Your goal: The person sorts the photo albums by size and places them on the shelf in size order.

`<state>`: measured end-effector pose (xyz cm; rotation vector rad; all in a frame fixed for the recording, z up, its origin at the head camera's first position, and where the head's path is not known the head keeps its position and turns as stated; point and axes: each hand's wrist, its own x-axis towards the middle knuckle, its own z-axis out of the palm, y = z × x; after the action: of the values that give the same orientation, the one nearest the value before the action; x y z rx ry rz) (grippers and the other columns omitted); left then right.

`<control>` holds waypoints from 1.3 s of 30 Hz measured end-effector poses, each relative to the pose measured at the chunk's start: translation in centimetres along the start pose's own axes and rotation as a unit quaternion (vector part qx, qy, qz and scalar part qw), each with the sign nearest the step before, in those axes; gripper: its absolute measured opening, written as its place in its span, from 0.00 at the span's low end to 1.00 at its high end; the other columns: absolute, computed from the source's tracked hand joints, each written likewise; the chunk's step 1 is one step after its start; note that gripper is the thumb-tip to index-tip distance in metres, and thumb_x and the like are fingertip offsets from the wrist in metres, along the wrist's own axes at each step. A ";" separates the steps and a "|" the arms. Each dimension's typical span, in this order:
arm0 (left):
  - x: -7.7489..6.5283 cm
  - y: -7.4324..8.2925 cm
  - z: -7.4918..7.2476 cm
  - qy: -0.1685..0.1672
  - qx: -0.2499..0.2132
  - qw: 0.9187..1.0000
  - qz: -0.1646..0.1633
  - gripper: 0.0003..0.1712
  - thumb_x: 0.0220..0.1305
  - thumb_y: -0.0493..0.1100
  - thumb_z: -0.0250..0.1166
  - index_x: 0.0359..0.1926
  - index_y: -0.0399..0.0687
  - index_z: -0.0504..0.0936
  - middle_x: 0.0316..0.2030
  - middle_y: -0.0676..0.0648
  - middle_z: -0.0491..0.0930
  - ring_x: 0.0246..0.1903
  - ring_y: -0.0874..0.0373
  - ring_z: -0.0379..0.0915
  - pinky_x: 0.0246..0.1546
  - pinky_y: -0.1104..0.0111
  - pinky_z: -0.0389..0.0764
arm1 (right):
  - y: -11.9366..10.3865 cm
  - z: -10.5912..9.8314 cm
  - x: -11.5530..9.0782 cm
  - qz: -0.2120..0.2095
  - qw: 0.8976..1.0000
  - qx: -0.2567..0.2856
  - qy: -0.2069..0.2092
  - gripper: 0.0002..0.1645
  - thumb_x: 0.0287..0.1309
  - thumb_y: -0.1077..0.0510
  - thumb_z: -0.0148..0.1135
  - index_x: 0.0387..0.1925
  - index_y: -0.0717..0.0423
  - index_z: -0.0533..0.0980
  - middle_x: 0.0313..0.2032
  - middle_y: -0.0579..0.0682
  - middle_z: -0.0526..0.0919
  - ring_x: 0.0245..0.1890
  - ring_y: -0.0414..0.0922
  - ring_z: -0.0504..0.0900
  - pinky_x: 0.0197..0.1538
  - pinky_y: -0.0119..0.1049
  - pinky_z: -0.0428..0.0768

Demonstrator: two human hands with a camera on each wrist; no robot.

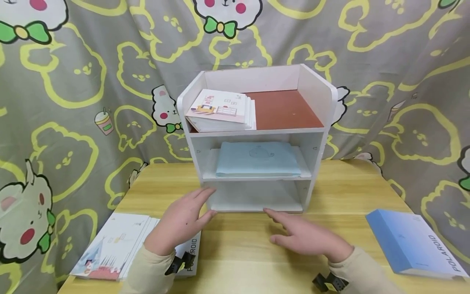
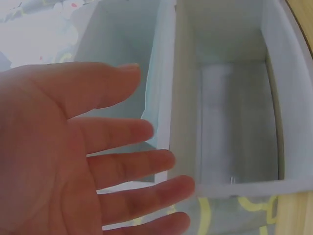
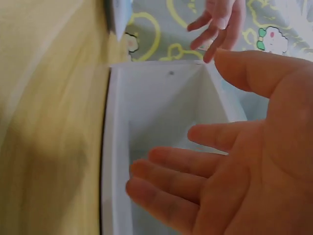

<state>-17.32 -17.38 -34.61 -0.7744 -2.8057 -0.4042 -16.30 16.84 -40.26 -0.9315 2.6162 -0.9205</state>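
In the head view my left hand (image 1: 182, 222) hovers before the lower left of a small white shelf (image 1: 318, 161), fingers extended and nothing held. My right hand (image 1: 306, 236) is likewise extended and bare, in front of the shelf's lower right. On the brown-topped upper level lies a stack of white illustrated cards or booklets (image 1: 220, 107), at its left side. A light blue folded item (image 1: 258, 159) lies on the middle level. The bottom compartment (image 2: 239, 117) shows bare white walls in the left wrist view, with the fingers spread beside it.
Left on the wooden table (image 1: 235, 261) lie more white illustrated booklets (image 1: 114, 245), beside a POLAROID-marked item (image 1: 191, 251) partly behind my left wrist. A blue-white POLAROID box or book (image 1: 415, 243) lies at the right. A patterned grey curtain (image 1: 139, 106) hangs behind and on both sides.
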 end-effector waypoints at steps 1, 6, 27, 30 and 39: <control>-0.2 -0.1 0.0 -0.009 0.002 1.000 -0.007 0.34 0.69 0.54 0.66 0.71 0.47 0.71 0.66 0.44 0.74 0.64 0.46 0.71 0.60 0.49 0.75 | 0.1 0.2 0.1 0.004 1.000 0.001 -0.012 0.49 0.70 0.30 0.51 0.80 0.49 0.52 0.75 0.53 0.62 0.69 0.51 0.68 0.68 0.54 0.68; -1.4 -1.0 0.4 -0.092 0.000 0.994 -0.052 0.35 0.65 0.54 0.69 0.70 0.48 0.73 0.65 0.43 0.74 0.63 0.41 0.71 0.59 0.46 0.74 | 0.5 0.9 0.4 0.007 0.999 0.004 -0.054 0.50 0.71 0.32 0.51 0.81 0.51 0.49 0.76 0.54 0.58 0.73 0.51 0.61 0.72 0.55 0.60; -4.7 -8.5 2.4 -0.272 -0.011 0.950 -0.155 0.52 0.40 0.53 0.85 0.70 0.60 0.75 0.71 0.35 0.63 0.67 0.30 0.60 0.58 0.38 0.70 | 1.8 1.4 0.6 0.029 0.996 -0.025 -0.085 0.44 0.72 0.36 0.54 0.76 0.58 0.60 0.74 0.55 0.64 0.72 0.53 0.64 0.71 0.54 0.63; -4.6 -8.3 2.6 -0.263 -0.020 0.955 -0.138 0.52 0.39 0.52 0.85 0.70 0.58 0.75 0.71 0.34 0.63 0.67 0.30 0.61 0.59 0.38 0.69 | 1.9 1.4 0.6 0.028 0.996 -0.028 -0.083 0.44 0.72 0.36 0.54 0.76 0.58 0.60 0.73 0.56 0.64 0.72 0.54 0.64 0.71 0.55 0.63; -3.9 -7.4 3.1 -0.248 -0.021 0.962 -0.111 0.53 0.39 0.55 0.85 0.70 0.59 0.75 0.72 0.35 0.63 0.67 0.30 0.60 0.60 0.40 0.70 | 1.9 1.4 0.8 0.031 0.996 -0.029 -0.080 0.44 0.71 0.36 0.55 0.76 0.59 0.61 0.73 0.57 0.65 0.72 0.54 0.64 0.71 0.55 0.63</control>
<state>-18.27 -24.34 -40.05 -0.6414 -3.3827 -0.3418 -17.35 16.79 -42.58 -0.8924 2.5323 -0.7255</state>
